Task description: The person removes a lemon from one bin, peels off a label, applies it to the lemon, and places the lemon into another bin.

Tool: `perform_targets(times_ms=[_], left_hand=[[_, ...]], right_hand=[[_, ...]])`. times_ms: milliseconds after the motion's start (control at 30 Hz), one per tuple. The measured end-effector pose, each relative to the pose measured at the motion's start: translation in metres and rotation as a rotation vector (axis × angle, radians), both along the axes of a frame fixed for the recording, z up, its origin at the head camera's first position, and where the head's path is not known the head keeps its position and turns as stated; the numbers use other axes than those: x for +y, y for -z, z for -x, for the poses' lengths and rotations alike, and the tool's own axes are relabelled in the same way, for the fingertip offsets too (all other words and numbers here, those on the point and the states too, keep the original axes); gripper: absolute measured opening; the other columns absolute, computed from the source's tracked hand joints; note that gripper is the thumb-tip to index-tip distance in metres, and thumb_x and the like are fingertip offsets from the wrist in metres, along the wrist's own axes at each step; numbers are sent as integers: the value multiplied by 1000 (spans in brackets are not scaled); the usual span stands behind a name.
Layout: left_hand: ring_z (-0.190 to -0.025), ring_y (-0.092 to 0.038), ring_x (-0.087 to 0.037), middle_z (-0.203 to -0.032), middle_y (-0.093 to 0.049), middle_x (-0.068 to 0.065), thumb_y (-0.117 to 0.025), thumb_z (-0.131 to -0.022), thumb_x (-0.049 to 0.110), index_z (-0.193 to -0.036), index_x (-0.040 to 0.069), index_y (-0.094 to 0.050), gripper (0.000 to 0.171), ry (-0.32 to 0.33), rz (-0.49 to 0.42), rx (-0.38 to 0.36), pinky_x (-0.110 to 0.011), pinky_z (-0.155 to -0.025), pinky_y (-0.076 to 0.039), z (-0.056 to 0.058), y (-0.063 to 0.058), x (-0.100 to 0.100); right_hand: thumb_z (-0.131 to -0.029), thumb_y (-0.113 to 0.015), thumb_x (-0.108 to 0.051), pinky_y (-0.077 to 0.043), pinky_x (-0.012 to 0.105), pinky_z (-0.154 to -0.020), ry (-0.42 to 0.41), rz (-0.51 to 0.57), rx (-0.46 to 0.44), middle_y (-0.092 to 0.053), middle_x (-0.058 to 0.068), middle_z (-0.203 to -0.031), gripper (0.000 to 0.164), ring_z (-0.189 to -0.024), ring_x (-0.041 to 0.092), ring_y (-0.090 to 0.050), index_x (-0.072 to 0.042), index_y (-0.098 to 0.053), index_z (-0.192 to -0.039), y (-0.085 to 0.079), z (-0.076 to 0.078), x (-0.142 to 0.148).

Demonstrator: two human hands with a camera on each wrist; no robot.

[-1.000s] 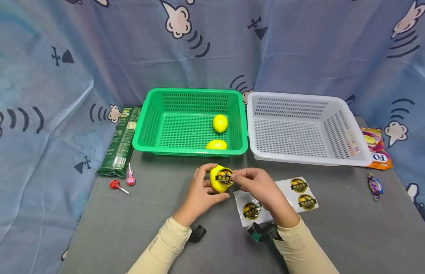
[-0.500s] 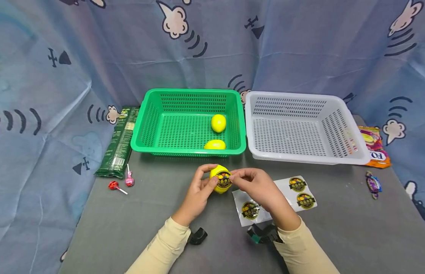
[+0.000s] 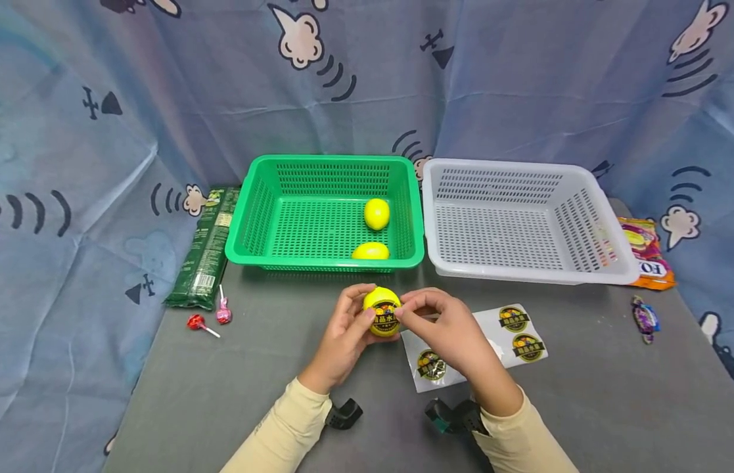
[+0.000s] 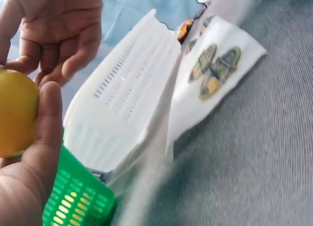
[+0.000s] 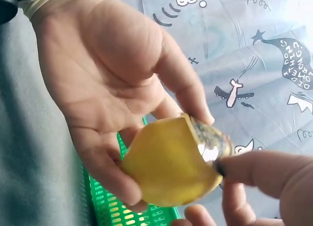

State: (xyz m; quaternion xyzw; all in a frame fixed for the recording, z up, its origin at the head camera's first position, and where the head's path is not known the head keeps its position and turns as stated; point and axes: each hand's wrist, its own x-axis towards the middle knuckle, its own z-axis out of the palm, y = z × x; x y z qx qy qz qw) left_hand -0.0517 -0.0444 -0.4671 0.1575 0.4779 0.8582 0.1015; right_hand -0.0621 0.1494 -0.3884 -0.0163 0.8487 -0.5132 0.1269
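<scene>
My left hand grips a lemon, apparently steadying it while my right hand pinches its round sticker at the edge.

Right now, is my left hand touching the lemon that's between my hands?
Touching. The right wrist view shows it: the left hand has its fingers curled round the lemon, fingertips against its skin.
</scene>
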Motion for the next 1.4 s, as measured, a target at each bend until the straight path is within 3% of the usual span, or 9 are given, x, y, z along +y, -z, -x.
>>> perform_targets(times_ms=[200,300,500,633,733,867,1000,1233,1400], left_hand=[[-114,-64,-24,-144,-50,-12,-45,-110,14,-153,21,-46,44,94,-60,-96,-44,-94,-59,-2,-4,-6],[-117,-62,-26,-147,-50,-11,-46,-108,10,-151,21,-50,45,88,-68,-148,-47,-95,-58,-4,-5,-10],[-125,-58,-32,-153,-45,-14,-51,-108,7,-160,12,-43,52,-4,-36,-237,-53,-99,-55,-4,-12,-13],[-125,-60,-27,-152,-44,-12,-54,-112,12,-164,11,-39,54,-40,-14,-265,-49,-96,-57,-2,-14,-7],[-116,-65,-21,-150,-45,-11,-55,-112,19,-163,7,-39,56,-39,-29,-264,-42,-90,-60,-3,-14,-1],[-107,-68,-16,-146,-48,-9,-60,-108,27,-163,1,-37,64,-47,-48,-277,-35,-83,-61,-8,-12,2],[-107,-68,-17,-145,-49,-10,-59,-109,24,-164,3,-36,63,-67,-51,-297,-35,-81,-61,-12,-10,0],[-117,-63,-20,-150,-49,-13,-55,-111,17,-163,11,-42,54,-79,33,-352,-32,-85,-61,-13,-7,-10],[-113,-67,-20,-148,-49,-14,-55,-111,21,-165,8,-37,58,-57,16,-319,-38,-84,-62,-14,-6,-13]], right_hand=[[-95,-81,-18,-55,37,-89,-55,211,-109,-62,17,-137,28,-108,30,-65,-3,-57,-98,12,5,8],[-96,-80,-17,-54,43,-96,-35,159,-73,-61,18,-141,28,-117,34,-64,-1,-59,-104,18,8,14],[-103,-71,-12,-47,53,-107,49,-22,366,-66,6,-138,22,-132,29,-59,-5,-74,-123,14,3,12],[-104,-64,0,-45,46,-112,-157,20,715,-67,6,-141,30,-135,29,-59,-5,-74,-132,11,-2,-5],[-108,-58,-4,-34,44,-122,-323,-28,833,-63,11,-147,32,-142,31,-52,-1,-68,-139,20,-1,-18],[-114,-48,-16,-25,57,-124,-400,-163,823,-56,13,-155,39,-149,31,-44,0,-58,-149,38,5,-25],[-112,-50,-26,-18,65,-123,-405,-237,701,-47,13,-161,53,-152,30,-39,-4,-42,-160,44,10,-25],[-98,-58,-73,-9,72,-121,-434,-324,493,-32,14,-170,107,-156,32,-30,-3,-19,-168,39,7,-20],[-113,-51,-32,-14,68,-123,-464,-150,612,-39,12,-167,60,-155,33,-33,-3,-37,-164,37,3,-23]])
